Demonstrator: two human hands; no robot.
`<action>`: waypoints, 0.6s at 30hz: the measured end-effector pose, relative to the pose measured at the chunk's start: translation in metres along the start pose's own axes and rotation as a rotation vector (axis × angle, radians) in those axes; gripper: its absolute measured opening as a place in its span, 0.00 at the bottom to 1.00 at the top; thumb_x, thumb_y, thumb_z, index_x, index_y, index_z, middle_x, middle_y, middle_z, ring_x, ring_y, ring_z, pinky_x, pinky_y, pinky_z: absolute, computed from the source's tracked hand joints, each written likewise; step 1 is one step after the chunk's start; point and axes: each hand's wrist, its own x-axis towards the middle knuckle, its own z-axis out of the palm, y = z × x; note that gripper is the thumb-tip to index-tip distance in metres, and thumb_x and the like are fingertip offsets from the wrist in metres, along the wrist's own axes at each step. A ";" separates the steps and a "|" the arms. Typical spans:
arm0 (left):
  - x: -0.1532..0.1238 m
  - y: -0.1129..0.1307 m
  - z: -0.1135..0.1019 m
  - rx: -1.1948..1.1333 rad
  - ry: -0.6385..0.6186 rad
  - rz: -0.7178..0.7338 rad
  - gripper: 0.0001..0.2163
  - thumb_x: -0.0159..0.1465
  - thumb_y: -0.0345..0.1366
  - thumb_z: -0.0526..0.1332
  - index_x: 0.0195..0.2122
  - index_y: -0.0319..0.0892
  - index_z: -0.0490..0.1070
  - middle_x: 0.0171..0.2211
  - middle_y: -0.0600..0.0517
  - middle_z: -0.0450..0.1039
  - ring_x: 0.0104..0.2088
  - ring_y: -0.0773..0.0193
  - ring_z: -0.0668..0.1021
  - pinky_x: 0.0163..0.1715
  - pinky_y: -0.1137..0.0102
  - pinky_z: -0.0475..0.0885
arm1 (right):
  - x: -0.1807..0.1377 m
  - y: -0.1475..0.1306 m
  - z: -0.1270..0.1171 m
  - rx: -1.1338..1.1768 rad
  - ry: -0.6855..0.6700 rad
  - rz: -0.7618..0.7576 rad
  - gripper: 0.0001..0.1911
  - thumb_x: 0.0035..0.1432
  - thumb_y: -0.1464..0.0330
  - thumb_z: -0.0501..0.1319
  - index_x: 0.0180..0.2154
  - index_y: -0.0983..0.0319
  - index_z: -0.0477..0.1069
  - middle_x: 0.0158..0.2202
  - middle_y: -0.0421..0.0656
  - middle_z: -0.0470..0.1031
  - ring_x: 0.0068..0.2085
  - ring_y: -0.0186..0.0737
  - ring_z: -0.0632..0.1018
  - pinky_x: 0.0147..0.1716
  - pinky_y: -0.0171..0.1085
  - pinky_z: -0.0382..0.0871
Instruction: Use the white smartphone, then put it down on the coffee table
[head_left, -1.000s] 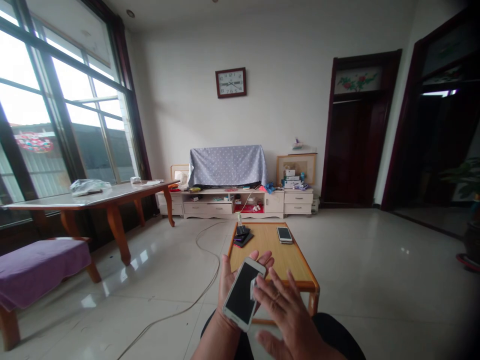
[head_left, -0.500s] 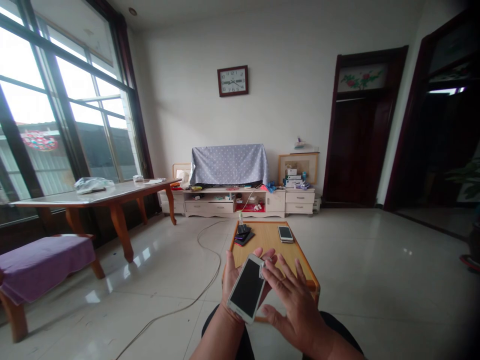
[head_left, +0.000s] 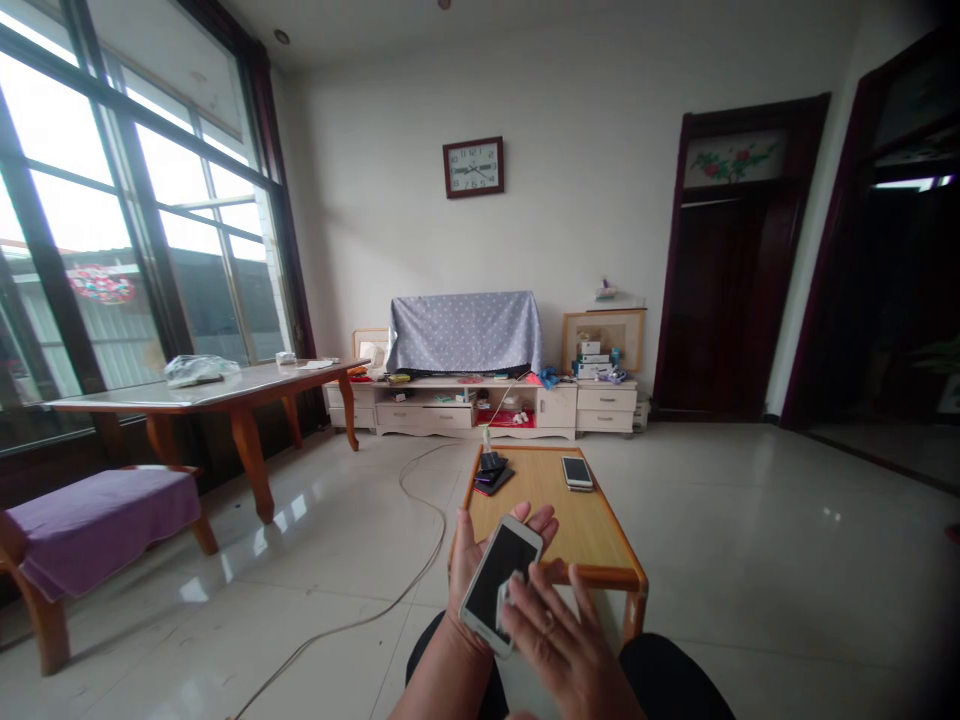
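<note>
A white smartphone [head_left: 491, 565] with a dark screen lies tilted on the palm of my left hand [head_left: 466, 550]. That hand supports it from below, with the thumb along the left edge and fingertips showing past the top right. Over the lower part of the screen is my right hand [head_left: 564, 640], blurred by motion. Under its fingertips a small crumpled white wipe [head_left: 503, 606] touches the glass. Beyond my hands, on a low wooden table [head_left: 547, 510], rest a short stack of white phones [head_left: 577, 473] and a pile of dark phone-like items [head_left: 493, 476].
A small bottle [head_left: 486, 440] stands behind the dark pile. A cable [head_left: 375, 612] snakes over the floor to my left. Further left are a long table [head_left: 225, 385] and a seat with a purple cover [head_left: 105, 520]. A white cabinet [head_left: 427, 415] lines the far wall.
My right hand has slid the wipe from the phone's upper right edge down to the lower part of its screen. The left hand still holds the phone. The view has shifted slightly.
</note>
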 end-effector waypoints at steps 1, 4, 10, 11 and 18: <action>-0.001 0.000 -0.001 -0.001 -0.001 -0.012 0.42 0.65 0.70 0.39 0.62 0.41 0.68 0.72 0.40 0.53 0.73 0.44 0.47 0.68 0.42 0.40 | 0.000 -0.003 0.001 0.003 0.041 -0.065 0.25 0.69 0.55 0.57 0.62 0.57 0.67 0.66 0.44 0.67 0.70 0.54 0.61 0.70 0.63 0.41; -0.004 -0.002 -0.002 0.000 0.018 -0.042 0.43 0.65 0.69 0.38 0.63 0.41 0.68 0.72 0.40 0.52 0.73 0.42 0.49 0.68 0.43 0.41 | 0.002 -0.003 -0.002 0.017 0.006 -0.078 0.26 0.68 0.55 0.57 0.63 0.57 0.66 0.67 0.42 0.66 0.70 0.54 0.60 0.70 0.64 0.38; -0.004 -0.005 0.001 0.029 0.067 -0.046 0.42 0.65 0.69 0.40 0.62 0.40 0.69 0.69 0.38 0.58 0.72 0.40 0.54 0.69 0.44 0.43 | 0.009 0.005 -0.007 -0.039 -0.067 0.080 0.34 0.66 0.50 0.57 0.65 0.65 0.65 0.67 0.50 0.64 0.71 0.61 0.56 0.69 0.68 0.33; -0.004 -0.005 0.002 0.028 0.069 -0.055 0.42 0.65 0.69 0.41 0.62 0.40 0.69 0.69 0.38 0.58 0.72 0.39 0.54 0.68 0.44 0.44 | 0.009 0.002 -0.005 -0.044 -0.017 -0.001 0.30 0.67 0.52 0.58 0.63 0.62 0.67 0.67 0.47 0.65 0.71 0.59 0.56 0.69 0.68 0.33; -0.006 -0.007 0.001 0.031 0.055 -0.110 0.42 0.65 0.69 0.41 0.65 0.39 0.64 0.68 0.37 0.60 0.70 0.39 0.58 0.68 0.44 0.47 | 0.010 0.002 -0.008 -0.067 -0.066 0.102 0.33 0.68 0.51 0.55 0.65 0.64 0.64 0.67 0.49 0.64 0.71 0.58 0.58 0.69 0.66 0.29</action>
